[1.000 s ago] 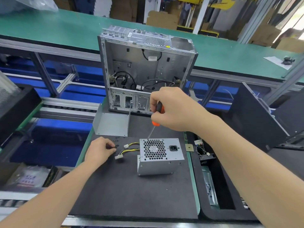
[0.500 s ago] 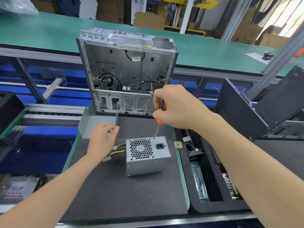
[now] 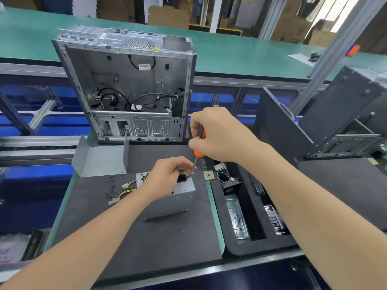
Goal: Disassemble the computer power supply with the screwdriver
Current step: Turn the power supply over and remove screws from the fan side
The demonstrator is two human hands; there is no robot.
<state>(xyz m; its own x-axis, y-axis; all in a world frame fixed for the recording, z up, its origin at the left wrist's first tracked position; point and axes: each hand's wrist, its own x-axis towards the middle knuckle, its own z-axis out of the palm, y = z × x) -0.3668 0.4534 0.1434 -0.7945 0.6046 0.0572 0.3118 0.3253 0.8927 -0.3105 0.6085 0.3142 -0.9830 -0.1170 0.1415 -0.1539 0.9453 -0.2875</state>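
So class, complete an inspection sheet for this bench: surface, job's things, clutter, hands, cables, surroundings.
Surface: dark grey foam mat.
Job's things: silver metal power supply box on the mat; orange-handled screwdriver, tip at its top face.
Clutter: small loose black screws, bent grey metal cover, thin black strip, small square chip.
Hands: right hand grips the screwdriver; left hand rests on the power supply, grip unclear.
Cables: yellow-and-black leads with white plugs, left of the supply.
Surroundings: open silver computer case upright behind; green conveyor belt; black parts tray at right.
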